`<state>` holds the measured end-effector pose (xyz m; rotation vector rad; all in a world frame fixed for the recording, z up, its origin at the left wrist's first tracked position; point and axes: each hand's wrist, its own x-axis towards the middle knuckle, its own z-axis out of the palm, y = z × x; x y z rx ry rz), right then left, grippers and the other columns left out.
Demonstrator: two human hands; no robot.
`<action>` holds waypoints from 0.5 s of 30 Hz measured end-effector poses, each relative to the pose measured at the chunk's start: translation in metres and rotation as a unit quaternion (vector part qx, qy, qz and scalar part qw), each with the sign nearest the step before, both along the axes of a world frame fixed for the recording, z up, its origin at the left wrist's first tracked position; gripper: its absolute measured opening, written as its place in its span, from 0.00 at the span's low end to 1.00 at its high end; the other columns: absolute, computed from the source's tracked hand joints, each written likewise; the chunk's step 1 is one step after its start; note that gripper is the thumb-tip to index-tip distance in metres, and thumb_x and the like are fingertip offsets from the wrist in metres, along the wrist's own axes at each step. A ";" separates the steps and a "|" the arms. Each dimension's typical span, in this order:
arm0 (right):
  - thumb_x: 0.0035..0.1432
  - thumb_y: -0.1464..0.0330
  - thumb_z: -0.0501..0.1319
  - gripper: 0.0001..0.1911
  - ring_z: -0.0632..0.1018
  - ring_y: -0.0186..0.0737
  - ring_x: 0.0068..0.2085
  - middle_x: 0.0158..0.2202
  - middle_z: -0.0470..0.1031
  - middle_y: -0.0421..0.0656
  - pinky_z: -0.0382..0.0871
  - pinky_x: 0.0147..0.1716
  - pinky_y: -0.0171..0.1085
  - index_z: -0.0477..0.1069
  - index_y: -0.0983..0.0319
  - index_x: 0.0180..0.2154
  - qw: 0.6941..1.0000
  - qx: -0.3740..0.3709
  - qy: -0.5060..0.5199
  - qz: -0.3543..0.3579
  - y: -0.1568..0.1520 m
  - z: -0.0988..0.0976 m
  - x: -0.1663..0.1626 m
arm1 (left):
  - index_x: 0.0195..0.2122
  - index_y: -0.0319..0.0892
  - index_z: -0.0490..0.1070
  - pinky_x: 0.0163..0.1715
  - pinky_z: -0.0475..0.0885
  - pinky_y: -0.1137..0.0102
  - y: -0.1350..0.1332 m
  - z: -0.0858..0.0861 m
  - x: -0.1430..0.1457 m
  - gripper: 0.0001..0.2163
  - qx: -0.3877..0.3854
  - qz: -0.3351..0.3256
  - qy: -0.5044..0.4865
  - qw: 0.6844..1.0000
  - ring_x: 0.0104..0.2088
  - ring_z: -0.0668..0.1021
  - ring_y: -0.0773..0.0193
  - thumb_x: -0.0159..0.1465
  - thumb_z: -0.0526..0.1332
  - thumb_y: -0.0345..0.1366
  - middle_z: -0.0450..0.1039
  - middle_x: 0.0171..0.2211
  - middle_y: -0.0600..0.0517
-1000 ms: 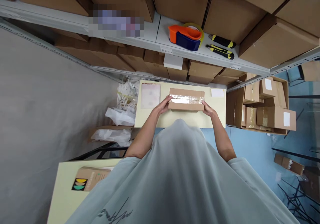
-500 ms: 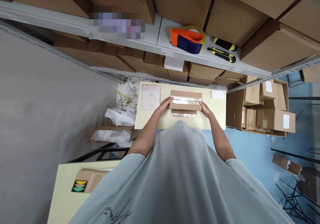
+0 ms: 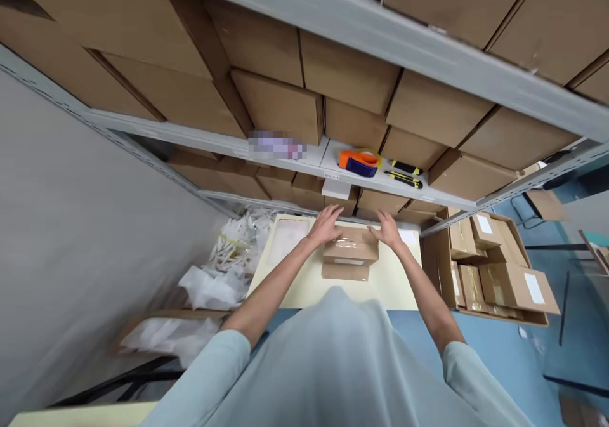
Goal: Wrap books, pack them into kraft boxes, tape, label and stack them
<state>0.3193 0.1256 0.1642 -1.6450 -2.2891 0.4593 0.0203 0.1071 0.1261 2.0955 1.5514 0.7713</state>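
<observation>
A small brown cardboard box [image 3: 349, 257] with shiny clear tape along it rests on the pale yellow table [image 3: 399, 281]. My left hand [image 3: 326, 224] lies on the box's far left corner, fingers stretched forward over the edge. My right hand [image 3: 387, 230] rests at the far right corner, fingers extended too. Both hands touch the box from behind and above. An orange and blue tape dispenser [image 3: 359, 161] and two yellow-black utility knives [image 3: 403, 173] sit on the shelf just beyond the hands.
Grey metal shelving [image 3: 304, 160] full of brown cartons rises ahead. An open carton of small taped boxes [image 3: 495, 268] stands on the blue floor at right. White plastic bags [image 3: 223, 268] are heaped left of the table. A clear sleeve [image 3: 285, 240] lies on the table's left part.
The view has tilted up and pulled back, showing more shelves. My hands moved from the box's two ends to its far corners, and the box has turned so its taped face points toward me.
</observation>
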 end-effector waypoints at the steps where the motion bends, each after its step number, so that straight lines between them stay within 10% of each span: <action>1: 0.73 0.57 0.64 0.37 0.72 0.65 0.76 0.77 0.70 0.62 0.66 0.77 0.60 0.68 0.65 0.77 0.998 0.054 -0.008 0.028 0.016 0.025 -0.014 | 0.75 0.40 0.71 0.79 0.64 0.42 0.013 0.022 0.007 0.35 0.042 0.001 -0.004 0.999 0.79 0.67 0.35 0.66 0.69 0.37 0.67 0.78 0.34; 4: 0.79 0.61 0.56 0.32 0.71 0.64 0.75 0.76 0.71 0.63 0.64 0.77 0.59 0.68 0.68 0.76 0.981 0.181 -0.029 0.063 0.061 0.097 -0.061 | 0.74 0.37 0.72 0.78 0.66 0.47 0.052 0.091 0.024 0.28 0.157 0.028 -0.020 0.987 0.78 0.69 0.40 0.73 0.62 0.35 0.70 0.76 0.34; 8: 0.76 0.69 0.56 0.30 0.72 0.67 0.72 0.74 0.69 0.71 0.65 0.74 0.58 0.66 0.77 0.73 0.976 0.161 -0.145 0.035 0.097 0.150 -0.111 | 0.73 0.37 0.73 0.77 0.67 0.45 0.077 0.157 0.033 0.28 0.212 0.070 -0.029 0.974 0.75 0.71 0.39 0.72 0.62 0.30 0.70 0.75 0.34; 15: 0.75 0.74 0.56 0.29 0.75 0.63 0.70 0.70 0.72 0.77 0.62 0.75 0.56 0.62 0.82 0.71 0.972 0.094 -0.213 0.012 0.110 0.155 -0.125 | 0.71 0.37 0.75 0.77 0.67 0.45 0.058 0.150 0.018 0.28 0.194 0.108 -0.057 0.973 0.75 0.72 0.40 0.69 0.62 0.27 0.72 0.73 0.34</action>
